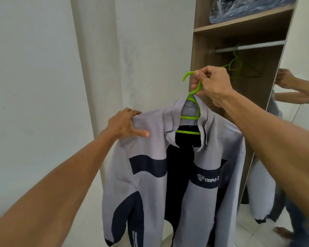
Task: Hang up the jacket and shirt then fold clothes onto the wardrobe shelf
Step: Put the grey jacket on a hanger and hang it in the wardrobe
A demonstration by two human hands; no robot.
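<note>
The right hand [210, 86] pinched the green hanger [190, 112] just below its hook, holding the grey and navy jacket [150, 148] up beside the open wardrobe [196, 56] (unzipped, its front hanging apart). The left hand [127, 124] gripped the jacket's shoulder, thumb on the front. A spare hanger [235, 66] hung on the rail [253, 47] inside.

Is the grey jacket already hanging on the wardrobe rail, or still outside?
Still outside. The jacket is on a green hanger held by the right hand, hook clear of the rail.
</note>
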